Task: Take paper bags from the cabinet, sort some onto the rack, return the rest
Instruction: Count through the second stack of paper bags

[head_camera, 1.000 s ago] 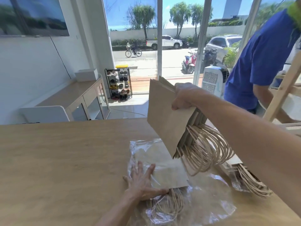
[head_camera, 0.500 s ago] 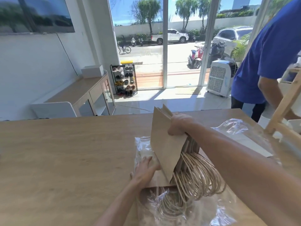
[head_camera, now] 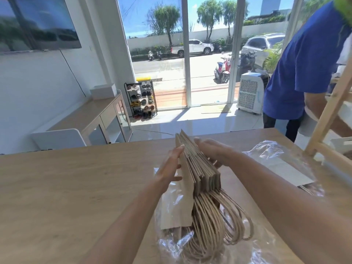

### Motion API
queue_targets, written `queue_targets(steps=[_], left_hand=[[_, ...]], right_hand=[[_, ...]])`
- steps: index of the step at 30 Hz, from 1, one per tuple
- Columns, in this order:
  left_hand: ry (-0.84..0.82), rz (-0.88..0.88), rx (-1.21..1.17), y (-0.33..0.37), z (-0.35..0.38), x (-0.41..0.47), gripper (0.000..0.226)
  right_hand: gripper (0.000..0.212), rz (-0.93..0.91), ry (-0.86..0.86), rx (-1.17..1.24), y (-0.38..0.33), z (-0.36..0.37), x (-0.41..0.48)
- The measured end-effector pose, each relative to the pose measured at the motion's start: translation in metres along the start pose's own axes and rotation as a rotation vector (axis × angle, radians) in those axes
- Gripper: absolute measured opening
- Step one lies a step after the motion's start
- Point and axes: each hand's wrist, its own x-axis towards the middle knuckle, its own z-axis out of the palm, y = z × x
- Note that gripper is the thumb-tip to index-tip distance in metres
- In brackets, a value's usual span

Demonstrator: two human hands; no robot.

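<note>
A thick stack of paper bags (head_camera: pixel 198 168) stood on edge near the middle of the table (head_camera: pixel 66 187) — flat-folded brown kraft, their twisted paper handles (head_camera: pixel 211 225) spilling toward the near edge in a tangle of tan loops. The left hand (head_camera: pixel 169 166) pressed flat, fingers straight, against one side of the stack; the right hand (head_camera: pixel 213 151) cupped the other side, so both hands squeezed it between them. Crinkled clear plastic wrap (head_camera: pixel 247 248) lay under the bags — a second wrapped bundle (head_camera: pixel 285 168) sat toward the right edge.
</note>
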Motion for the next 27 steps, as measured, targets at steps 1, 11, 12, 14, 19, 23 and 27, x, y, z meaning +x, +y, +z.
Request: queue_targets(steps=[1, 11, 12, 14, 19, 23, 27], left_hand=[[0.002, -0.008, 0.025, 0.003, 0.0, 0.001, 0.076], [0.061, 0.069, 0.21, 0.024, 0.005, 0.004, 0.093], [0.046, 0.076, 0.222, 0.025, 0.006, 0.003, 0.093], [0.026, 0.087, 0.264, 0.024, 0.006, 0.003, 0.088], [-0.031, 0.09, 0.356, 0.026, 0.005, 0.001, 0.072], [-0.02, 0.071, 0.354, 0.023, 0.001, 0.004, 0.074], [-0.012, 0.063, 0.351, 0.021, -0.004, 0.006, 0.07]], right_hand=[[0.063, -0.01, 0.004, 0.046, 0.003, 0.001, 0.0], [0.042, -0.13, -0.025, 0.236, 0.027, 0.01, 0.011], [0.042, -0.129, -0.028, 0.243, 0.03, 0.013, 0.014], [0.047, -0.116, -0.041, 0.27, 0.034, 0.017, 0.016], [0.058, -0.112, -0.067, 0.341, 0.035, 0.019, 0.019], [0.054, -0.122, -0.071, 0.348, 0.032, 0.019, 0.017], [0.034, -0.172, 0.051, 0.312, 0.034, 0.018, 0.018]])
